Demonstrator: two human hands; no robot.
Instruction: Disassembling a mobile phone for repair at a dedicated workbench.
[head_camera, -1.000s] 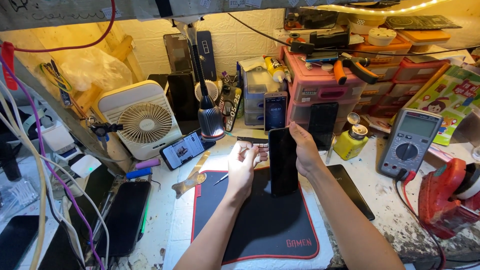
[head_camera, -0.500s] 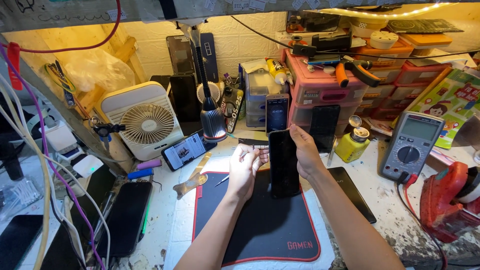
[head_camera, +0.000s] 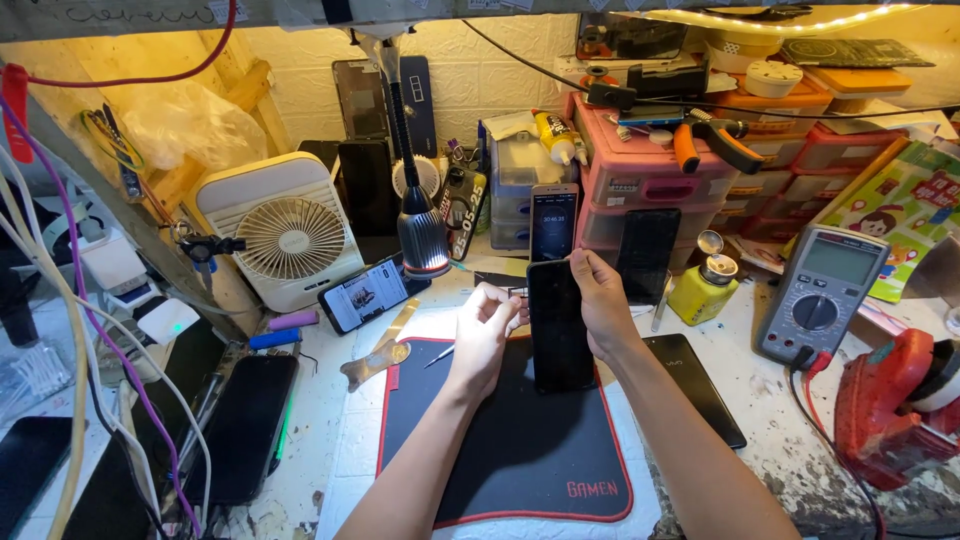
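Left of the mat (head_camera: 520, 460), at the bench edge, a dark phone (head_camera: 245, 425) lies flat beside loose cables (head_camera: 90, 330). Behind it and up-left of the mat stands a white fan (head_camera: 280, 235), with a lit phone (head_camera: 365, 295) propped just right of it. A lamp (head_camera: 423, 235) on a gooseneck hangs over the mat's far left corner, and a metal pry tool (head_camera: 375, 355) lies just off the mat's left edge.

Over the mat's far edge, the left hand (head_camera: 485, 335) is curled narrow, its fingertips pinched at the top left edge of the black phone (head_camera: 560, 325). That phone stands upright on the mat's far half. The right hand (head_camera: 600, 305) wraps its right side, gripping it.

Behind the mat a small lit phone (head_camera: 553, 222) leans on pink drawers (head_camera: 655, 185). Right of the mat lie another dark phone (head_camera: 695, 385), a yellow bottle (head_camera: 705, 285), a multimeter (head_camera: 825, 295) and, farthest right, a red tool (head_camera: 895, 410).
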